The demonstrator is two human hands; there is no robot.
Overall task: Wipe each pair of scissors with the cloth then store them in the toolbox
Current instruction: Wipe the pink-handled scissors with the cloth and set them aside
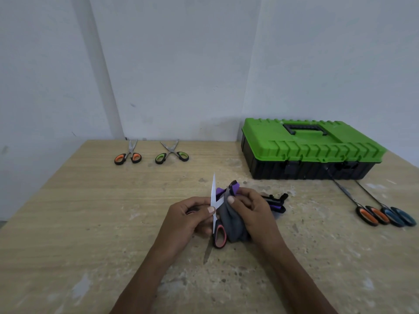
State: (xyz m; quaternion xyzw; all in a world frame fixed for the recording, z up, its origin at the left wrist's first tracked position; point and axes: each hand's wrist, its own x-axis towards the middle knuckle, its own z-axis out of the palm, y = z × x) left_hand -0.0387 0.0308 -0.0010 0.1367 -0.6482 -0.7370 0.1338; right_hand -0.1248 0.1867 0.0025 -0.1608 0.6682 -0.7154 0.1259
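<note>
Wooden table: green toolbox, orange-handled scissors, green-handled scissors at back; long orange scissors, long blue scissors right.

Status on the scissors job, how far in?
Done: nothing visible; toolbox is shut. In hand: left hand holds pink-handled scissors, right hand grips grey cloth against a blade. Left: small orange pair, green pair, long orange pair, blue pair on the table, likely a purple pair too.

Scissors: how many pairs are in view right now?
6. Orange-handled pair and green-handled pair, far left; pink-handled pair in the left hand; purple-handled pair partly hidden behind the right hand gripping the cloth; long orange pair and long blue pair, near right. More may be hidden.
</note>
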